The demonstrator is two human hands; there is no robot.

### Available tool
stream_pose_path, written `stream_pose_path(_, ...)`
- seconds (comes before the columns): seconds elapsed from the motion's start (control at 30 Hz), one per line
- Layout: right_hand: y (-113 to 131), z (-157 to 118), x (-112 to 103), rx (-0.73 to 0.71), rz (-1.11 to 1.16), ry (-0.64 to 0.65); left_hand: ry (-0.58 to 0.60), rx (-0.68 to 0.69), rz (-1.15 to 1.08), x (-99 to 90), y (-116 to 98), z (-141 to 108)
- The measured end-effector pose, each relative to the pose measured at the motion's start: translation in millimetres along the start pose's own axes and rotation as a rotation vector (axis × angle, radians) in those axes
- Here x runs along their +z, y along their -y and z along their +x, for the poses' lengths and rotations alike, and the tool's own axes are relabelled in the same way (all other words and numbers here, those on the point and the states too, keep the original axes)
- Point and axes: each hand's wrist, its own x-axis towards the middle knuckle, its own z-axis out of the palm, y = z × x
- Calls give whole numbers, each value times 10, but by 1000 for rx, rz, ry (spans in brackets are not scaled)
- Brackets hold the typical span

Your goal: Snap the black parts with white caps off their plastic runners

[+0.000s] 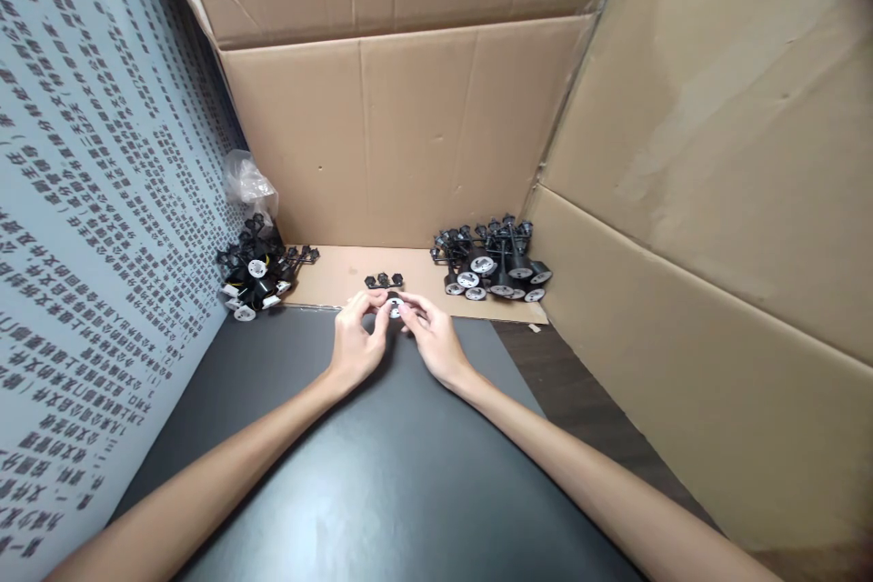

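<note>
- Cardboard walls (423, 136) are seen beyond the mat (355, 473) and to its right, and a printed sheet (82, 200) is stood along its left side; dark wood of the surface (587, 400) is exposed at the mat's right edge.
- Just over the mat's far edge, near its middle, the lamp (395, 306) is held between the left hand (356, 341) and the right hand (440, 346). Both grips are closed on it, with thumbs and fingertips pinched around its rim.
- Slipping is the likeliest trouble, since so small a rim is held by fingertips alone; if one side were pressed harder, the lamp could be tipped or dropped. Anything loose inside might be pulled by twisting, and the thin arms could be bent if pushed against the cardboard strip (341, 277).
- A round white face with dark markings is shown toward the camera, set in a black body. Three black lantern heads (384, 279) are seen just beyond it; their join is hidden by the fingers.
- Past the mat's far left corner, black lamps with white parts and yellow wires (256, 268) are heaped below a clear bag (252, 185). Past its far right part, more lamps (501, 268) are piled.
</note>
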Motion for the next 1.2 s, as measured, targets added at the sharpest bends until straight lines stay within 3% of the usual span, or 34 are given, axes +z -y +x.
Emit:
stream_pose_path(0.57,26,-9,-12,-32,-32,-18,1,64,52,-11,-69,15)
stream_pose_path(1.2,59,-4,3,25,-32,12,1,-18,23,-8,-32,18)
